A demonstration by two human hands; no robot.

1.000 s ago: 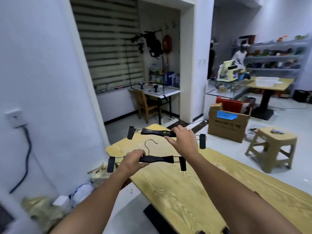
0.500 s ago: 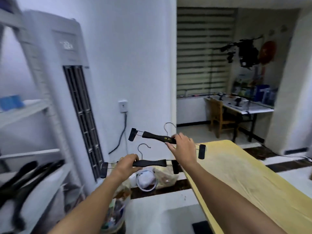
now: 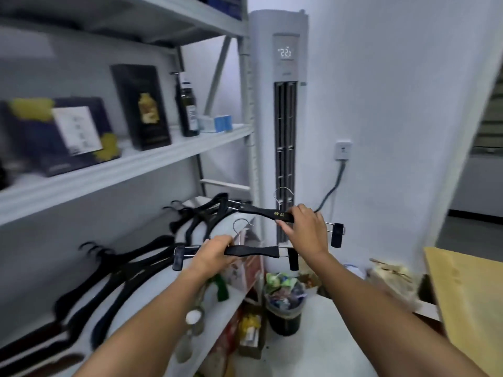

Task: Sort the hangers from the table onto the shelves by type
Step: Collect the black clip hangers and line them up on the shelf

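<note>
Two clip hangers, one per hand, held level in front of the shelving unit: the carrying phase of the sort, just short of placement. My left hand [image 3: 215, 253] has its grip clenched round the black bar of the nearer clip hanger [image 3: 255, 251], beside its wire hook, with a clip hanging at each end of the rod. My right hand [image 3: 304, 227] grips the right part of the bar of the farther clip hanger [image 3: 261, 212], the one with gold lettering. Its right clip hangs free in front of the standing air conditioner [image 3: 283, 104], while its left end overlaps the far pile [image 3: 201, 216] of black hangers, and I cannot tell whether it touches them. Both hangers are in the air by the front edge of the lower shelf [image 3: 158, 289], well apart from the table [image 3: 462, 295], whose corner shows at right. On that shelf lie the far pile and a near pile [image 3: 114, 273], both apparently curved coat hangers without clips, though blur hides detail. By this reading, the next move calls for a spot for the clip type apart from those piles, either bare shelf between them or another level. Each hanger then goes down flat and is released, with its hook clear of the stacked ones.
</note>
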